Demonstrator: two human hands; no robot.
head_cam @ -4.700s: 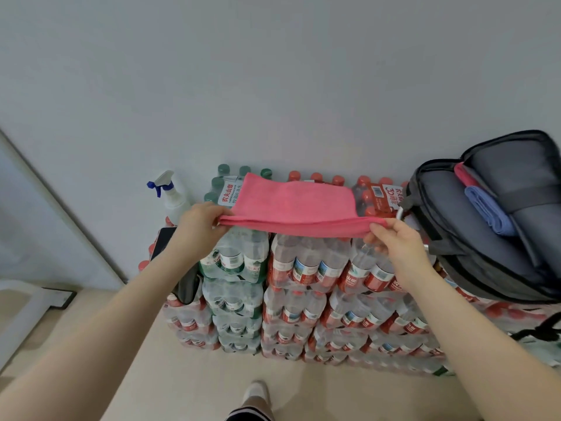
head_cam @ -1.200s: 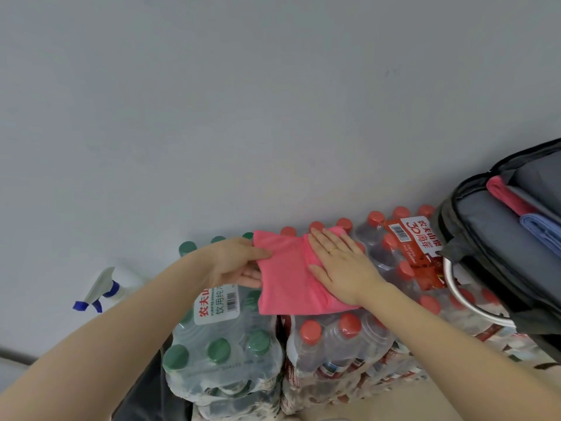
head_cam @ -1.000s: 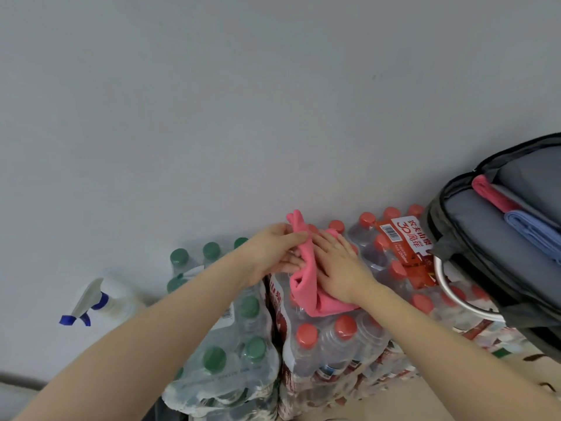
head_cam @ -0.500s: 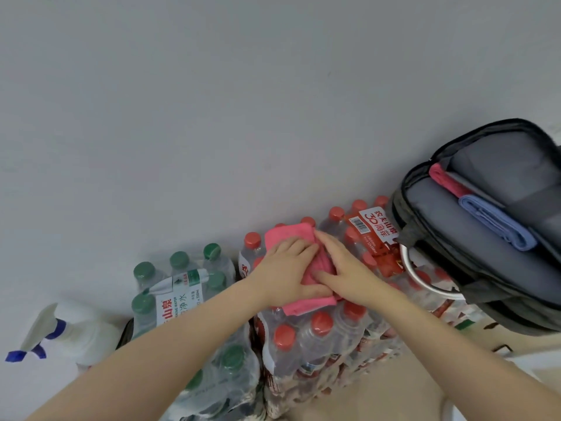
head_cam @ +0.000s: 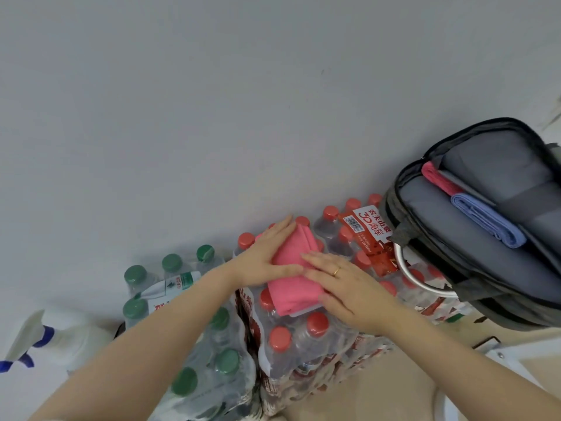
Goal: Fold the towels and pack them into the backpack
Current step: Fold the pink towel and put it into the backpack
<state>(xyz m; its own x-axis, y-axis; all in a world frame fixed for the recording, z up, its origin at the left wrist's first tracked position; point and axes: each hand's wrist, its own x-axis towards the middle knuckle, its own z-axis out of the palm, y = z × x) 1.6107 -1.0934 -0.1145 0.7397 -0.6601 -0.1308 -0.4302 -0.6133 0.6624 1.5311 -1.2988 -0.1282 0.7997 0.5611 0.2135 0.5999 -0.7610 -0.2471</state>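
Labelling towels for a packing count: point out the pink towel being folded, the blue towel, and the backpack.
pink towel being folded (head_cam: 293, 288), head view, bare front part between the hands.
blue towel (head_cam: 488, 221), head view, middle of the roll.
backpack (head_cam: 461, 238), head view, grey inner panel.

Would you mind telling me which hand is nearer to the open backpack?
Right. The right hand lies flat on the pink towel, on the backpack's side; the left hand presses the towel's far side.

The folded towel (head_cam: 296, 270) is bright pink. The backpack (head_cam: 473, 247) is grey with black edges. Inside it sit a pink towel (head_cam: 437, 180) and a light blue towel (head_cam: 488, 220). Some bottle caps (head_cam: 280, 338) are red, and other caps (head_cam: 183, 381) are green. The spray bottle (head_cam: 60, 335) is white with a dark blue tip. The ring (head_cam: 336, 271) is gold. The wall (head_cam: 212, 101) is pale grey.
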